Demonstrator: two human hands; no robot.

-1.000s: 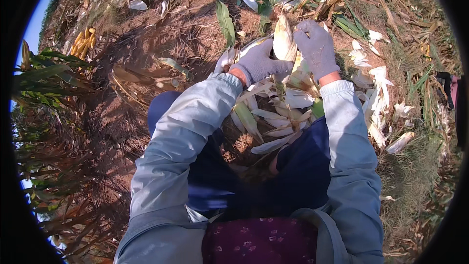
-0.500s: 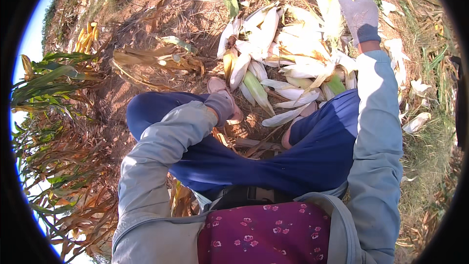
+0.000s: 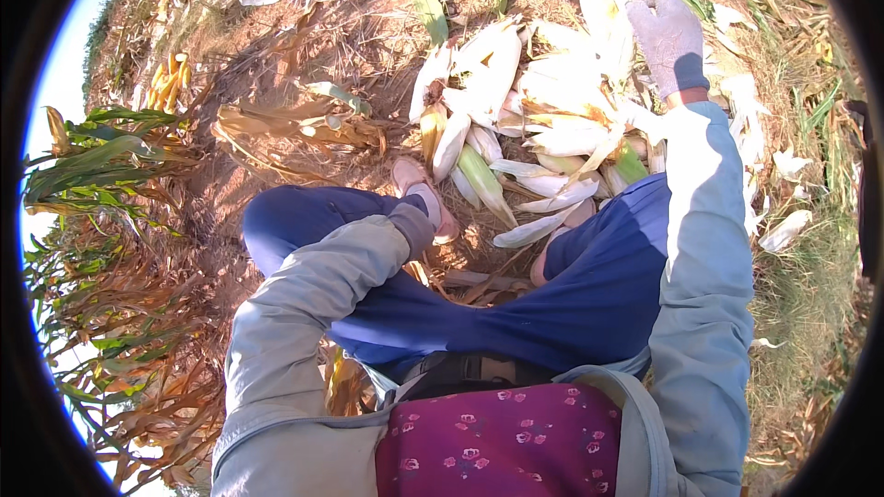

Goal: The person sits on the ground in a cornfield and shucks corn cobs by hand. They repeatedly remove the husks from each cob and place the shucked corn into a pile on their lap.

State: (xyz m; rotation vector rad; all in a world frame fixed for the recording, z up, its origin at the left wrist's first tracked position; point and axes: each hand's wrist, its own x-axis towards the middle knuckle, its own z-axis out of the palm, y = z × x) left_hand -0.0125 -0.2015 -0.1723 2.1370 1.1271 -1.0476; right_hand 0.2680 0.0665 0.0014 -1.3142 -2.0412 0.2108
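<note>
My right hand, in a pale glove, reaches out to the far right of a heap of corn ears in whitish husks. Its fingers are curled closed; what they hold, if anything, is hidden. Right beside it stands a long pale corn husk, and I cannot tell whether the fingers touch it. My left hand is lowered by my left leg. Only its grey glove cuff shows clearly, and its fingers are hidden. Nearest to me in the heap lies a greenish-white ear.
My bent legs in blue trousers frame the heap's near side. Dry brown husks lie on the soil to the left. Bare yellow cobs are piled at the far left, beyond green-leaved stalks. Dry grass covers the right.
My right hand has shifted slightly left and nearer, and the pale husk beside it has leaned left. My left forearm has lowered slightly.
</note>
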